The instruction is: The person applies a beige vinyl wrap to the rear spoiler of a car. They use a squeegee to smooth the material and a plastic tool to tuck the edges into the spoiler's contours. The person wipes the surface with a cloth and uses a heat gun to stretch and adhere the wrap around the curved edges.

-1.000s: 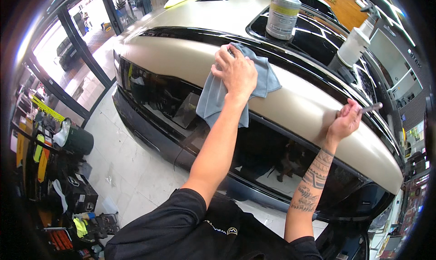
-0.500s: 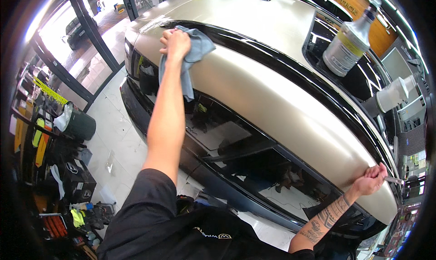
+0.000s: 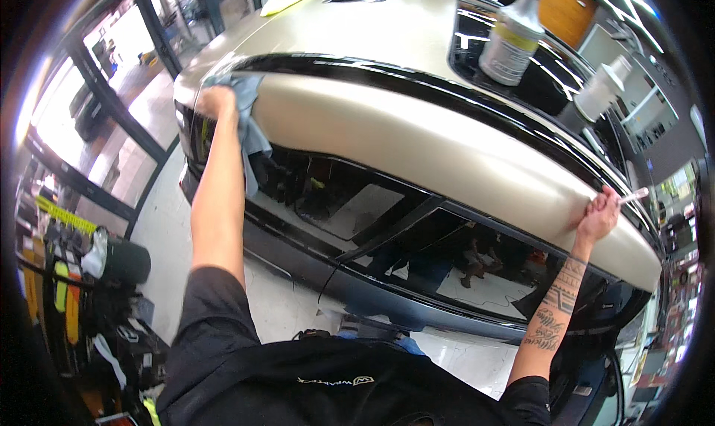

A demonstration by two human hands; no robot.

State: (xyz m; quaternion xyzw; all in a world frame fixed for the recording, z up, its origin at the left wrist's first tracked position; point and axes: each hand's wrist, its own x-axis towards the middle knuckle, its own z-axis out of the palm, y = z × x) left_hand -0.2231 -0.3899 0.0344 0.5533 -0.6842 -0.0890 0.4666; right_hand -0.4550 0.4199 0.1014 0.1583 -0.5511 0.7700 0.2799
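Note:
My left hand is closed on a grey-blue cloth, pressing it against the far left end of the car's roof edge. Part of the cloth hangs down over the dark side window. Satin champagne-gold panel runs along the roof side between my two arms. Toward its right end, my right hand rests against the panel, fingers closed round a slim, pale stick-like tool. Only the tool's outer end shows; the rest is hidden in my fist.
A spray bottle and a whitish bottle stand on the dark part of the roof. Something bright yellow lies at the roof's far edge. On the left are a dark bin and cluttered tools; glass doors stand beyond.
My left hand and the cloth have moved left along the roof edge, toward the car's end. My right hand stays on the panel with the tool. The view has shifted.

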